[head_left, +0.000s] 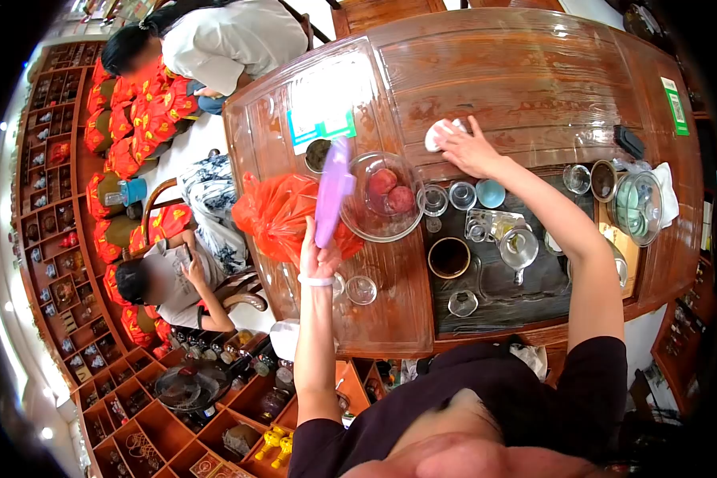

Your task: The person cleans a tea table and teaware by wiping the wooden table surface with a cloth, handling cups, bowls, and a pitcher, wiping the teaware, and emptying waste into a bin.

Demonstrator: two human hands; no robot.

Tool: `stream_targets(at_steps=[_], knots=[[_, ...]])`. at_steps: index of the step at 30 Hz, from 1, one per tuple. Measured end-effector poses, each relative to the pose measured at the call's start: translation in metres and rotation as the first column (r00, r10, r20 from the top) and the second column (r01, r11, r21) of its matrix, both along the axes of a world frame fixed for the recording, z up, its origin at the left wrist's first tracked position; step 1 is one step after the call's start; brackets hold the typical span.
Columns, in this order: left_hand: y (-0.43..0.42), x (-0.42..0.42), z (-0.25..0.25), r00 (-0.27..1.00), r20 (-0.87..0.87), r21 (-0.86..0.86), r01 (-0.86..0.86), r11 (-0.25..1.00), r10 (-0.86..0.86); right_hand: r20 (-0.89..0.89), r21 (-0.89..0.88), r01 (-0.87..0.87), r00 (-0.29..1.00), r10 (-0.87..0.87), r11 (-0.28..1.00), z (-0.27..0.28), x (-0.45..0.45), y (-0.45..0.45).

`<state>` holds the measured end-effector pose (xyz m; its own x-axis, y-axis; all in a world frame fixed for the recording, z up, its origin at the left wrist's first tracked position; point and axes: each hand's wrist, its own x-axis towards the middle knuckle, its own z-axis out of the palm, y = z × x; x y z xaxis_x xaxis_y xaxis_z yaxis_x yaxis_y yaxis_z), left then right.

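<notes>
My left hand (319, 260) is closed around the lower end of a flat purple plastic object (336, 191) held upright; its exact kind is unclear. Behind it lies a red plastic bag (275, 209), tied or bunched at the top. With fingers stretched, my right hand (472, 151) presses a crumpled white cloth or tissue (438, 134) onto the wooden table (486, 76). Between my hands stands a clear glass bowl (362, 219) with reddish round fruit (400, 199) in it. A dark small bowl (319, 154) is near the purple object's upper end.
A dark tea tray (502, 299) holds a glass pitcher (519, 248), a cup of dark liquid (449, 258) and several small cups. Right of it is a glass bowl of cups (639, 209). Two people (231, 48) sit beyond the left edge; cards with printed codes lie on the table.
</notes>
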<state>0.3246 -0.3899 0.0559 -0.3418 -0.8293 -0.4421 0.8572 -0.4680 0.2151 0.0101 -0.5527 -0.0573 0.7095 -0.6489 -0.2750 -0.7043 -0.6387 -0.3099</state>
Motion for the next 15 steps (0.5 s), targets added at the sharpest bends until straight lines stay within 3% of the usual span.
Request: stream_targets(at_steps=[1,3,5,6,7,9,11,13,14,15], knots=[[0.002,0.004,-0.002,0.970,0.062,0.221,-0.242,0.945,0.234,0.002,0.024,-0.072,0.997,0.072,0.997,0.001,0.010,-0.001],[-0.002,0.006,-0.005,0.980,0.090,0.046,-0.183,0.982,0.178,0.085,0.074,-0.122,0.990,0.116,0.990,0.003,0.014,0.003],[-0.005,-0.002,-0.007,0.945,0.266,0.167,-0.242,0.956,0.192,0.109,0.079,-0.294,0.952,0.285,0.953,0.001,0.009,0.005],[-0.008,-0.004,-0.014,0.959,0.224,0.089,-0.198,0.976,0.174,0.144,0.034,-0.286,0.950,0.278,0.958,-0.006,0.000,0.007],[-0.012,-0.015,-0.009,0.921,0.348,0.063,-0.208,0.976,0.174,0.144,0.033,-0.289,0.949,0.281,0.957,-0.004,-0.010,0.007],[-0.011,-0.030,-0.017,0.814,0.576,0.124,-0.179,0.976,0.077,0.132,0.019,-0.210,0.970,0.206,0.978,-0.001,-0.034,0.010],[-0.008,-0.047,-0.023,0.724,0.689,0.134,-0.167,0.977,0.030,0.175,-0.041,-0.151,0.972,0.156,0.988,-0.004,-0.059,0.017],[-0.003,-0.056,-0.025,0.577,0.813,0.170,-0.113,0.979,-0.074,0.222,-0.107,0.040,0.975,-0.015,0.993,-0.004,-0.083,0.020],[0.002,-0.060,-0.020,0.534,0.826,0.275,-0.104,0.956,-0.179,0.219,-0.113,0.037,0.976,-0.012,0.993,-0.008,-0.095,0.021],[0.008,-0.061,-0.022,0.529,0.829,0.271,-0.097,0.958,-0.181,0.254,-0.141,0.099,0.965,-0.060,0.985,-0.015,-0.107,0.022]])
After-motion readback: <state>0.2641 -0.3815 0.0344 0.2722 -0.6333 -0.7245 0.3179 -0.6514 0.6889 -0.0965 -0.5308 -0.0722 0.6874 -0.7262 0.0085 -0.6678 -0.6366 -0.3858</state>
